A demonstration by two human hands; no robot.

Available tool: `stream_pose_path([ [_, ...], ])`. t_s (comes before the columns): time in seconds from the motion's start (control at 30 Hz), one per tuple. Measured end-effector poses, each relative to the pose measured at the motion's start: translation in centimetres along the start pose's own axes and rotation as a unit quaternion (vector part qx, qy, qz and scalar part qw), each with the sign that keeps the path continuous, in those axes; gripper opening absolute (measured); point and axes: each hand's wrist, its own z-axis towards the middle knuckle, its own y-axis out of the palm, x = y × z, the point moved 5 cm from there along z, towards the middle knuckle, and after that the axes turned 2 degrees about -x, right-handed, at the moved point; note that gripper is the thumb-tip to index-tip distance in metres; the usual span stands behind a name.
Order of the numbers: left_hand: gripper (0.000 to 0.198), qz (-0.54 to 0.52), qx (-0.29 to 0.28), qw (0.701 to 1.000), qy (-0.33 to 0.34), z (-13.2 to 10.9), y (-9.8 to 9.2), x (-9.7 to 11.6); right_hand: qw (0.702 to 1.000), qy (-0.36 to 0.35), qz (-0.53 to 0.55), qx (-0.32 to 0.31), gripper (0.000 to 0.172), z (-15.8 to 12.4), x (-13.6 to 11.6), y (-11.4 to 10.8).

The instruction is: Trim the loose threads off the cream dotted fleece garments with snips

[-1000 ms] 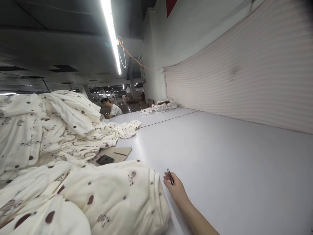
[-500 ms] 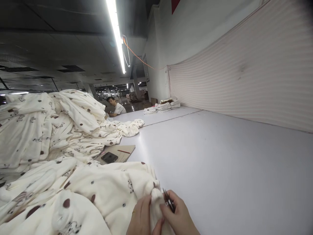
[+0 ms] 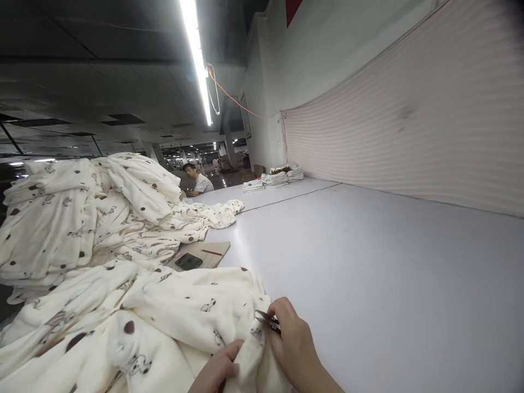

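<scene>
A cream fleece garment [image 3: 184, 297] printed with small dogs and brown spots lies spread before me at the near edge of the table. My left hand [image 3: 219, 367] is closed on a fold of it. Just above and to the right, my right hand [image 3: 292, 338] grips small dark thread snips [image 3: 268, 317]. Their blades point left, slightly parted, over the cloth by its right edge. Part of the right hand's fingers is hidden behind the fabric.
A large heap of the same fleece [image 3: 94, 213] rises on the left. Beside it lie a phone [image 3: 189, 262] and a red pencil [image 3: 212, 252] on a notebook [image 3: 221, 248]. Folded stacks [image 3: 274, 179] stand at the back. A person [image 3: 200, 183] sits beyond the table [image 3: 368, 273]. Striped cloth [image 3: 401, 131] lines the right.
My left hand has shifted down and left, apart from the right. My right hand has risen slightly, and the snips have turned from pointing up to pointing left over the fabric.
</scene>
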Motion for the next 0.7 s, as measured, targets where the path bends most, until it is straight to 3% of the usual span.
stream_pose_path([
  [0.13, 0.032, -0.099, -0.008, 0.995, 0.015, -0.4, 0.2, -0.1, 0.995, 0.022, 0.021, -0.095, 0.022, -1.1, -0.5, 0.0],
  [0.27, 0.03, -0.139, -0.035, 0.989, 0.044, -0.7, 1.3, 0.2, 0.982, -0.003, 0.029, -0.185, 0.027, -2.3, -1.6, -0.7],
  [0.37, 0.027, -0.144, -0.057, 0.987, 0.044, -0.7, 1.8, 0.2, 0.984, -0.024, -0.019, -0.176, 0.018, -2.4, -2.1, -1.0],
  [0.57, 0.028, -0.158, -0.063, 0.985, 0.042, -0.6, 1.3, -0.1, 0.986, 0.007, -0.005, -0.169, 0.019, -2.4, -2.1, -1.2],
  [0.7, 0.028, -0.165, -0.069, 0.983, 0.035, -0.8, 1.9, 0.0, 0.988, -0.02, -0.01, -0.156, 0.02, -2.5, -2.3, -1.1],
])
